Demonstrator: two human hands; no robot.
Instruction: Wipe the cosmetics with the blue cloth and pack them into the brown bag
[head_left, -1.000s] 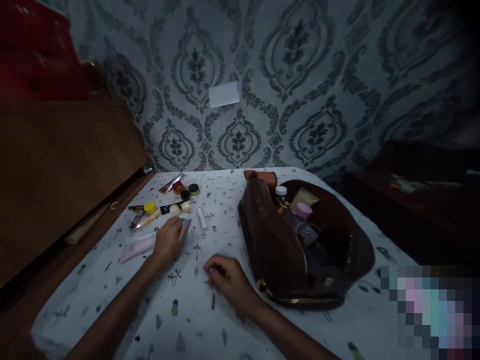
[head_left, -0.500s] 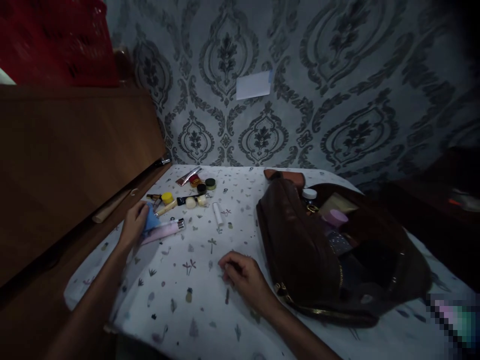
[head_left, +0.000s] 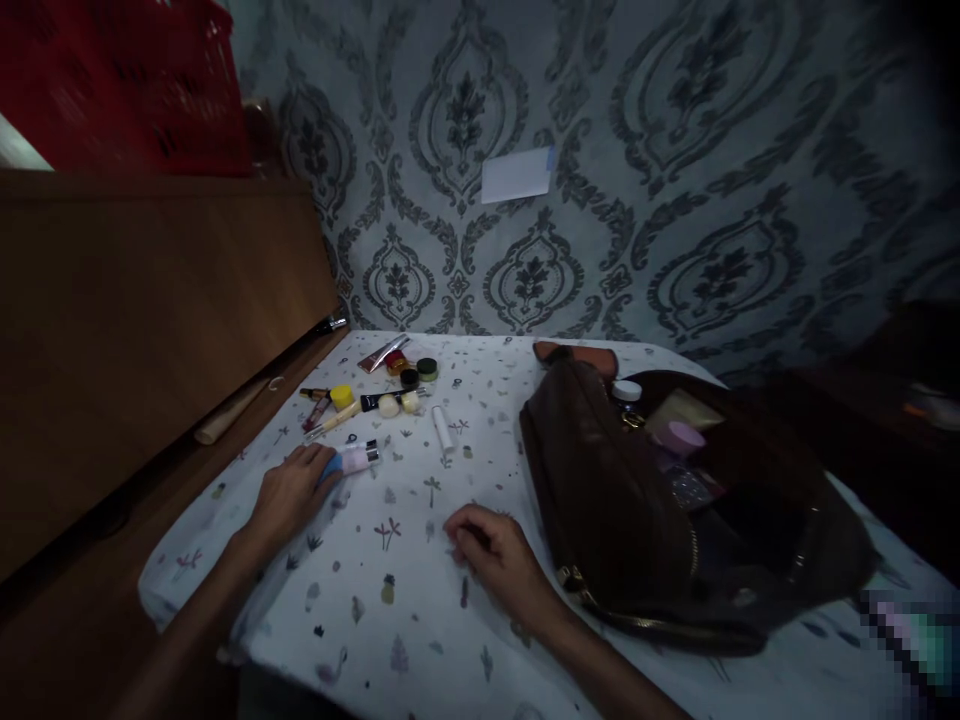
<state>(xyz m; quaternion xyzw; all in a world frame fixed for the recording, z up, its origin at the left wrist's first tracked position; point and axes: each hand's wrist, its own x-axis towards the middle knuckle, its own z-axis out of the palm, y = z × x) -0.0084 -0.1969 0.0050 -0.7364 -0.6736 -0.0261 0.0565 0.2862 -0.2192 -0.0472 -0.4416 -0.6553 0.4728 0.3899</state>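
My left hand (head_left: 295, 492) lies palm down at the left of the table, its fingers closed over a small flat blue piece (head_left: 332, 466). What kind of thing the blue piece is, I cannot make out. It rests against a pink tube (head_left: 356, 458) with a shiny silver cap, whose near end the hand covers. Loosely curled, my right hand (head_left: 496, 555) rests on the patterned cloth just left of the brown bag (head_left: 577, 470); nothing shows in its fingers. Beyond the hands lies a white stick-shaped tube (head_left: 442, 429).
Brushes (head_left: 337, 418), a yellow-lidded pot (head_left: 341, 396), small jars (head_left: 426, 369) and flat tubes (head_left: 384, 353) lie at the back left. The open bag holds a white-lidded bottle (head_left: 626, 391) and a pink-capped item (head_left: 681, 437). A wooden cabinet (head_left: 172, 300) borders the left side.
My left hand has come down and nearer, turning palm down, and the blue piece now sits lower along the pink tube. My right hand stays in place. The view has shifted slightly.
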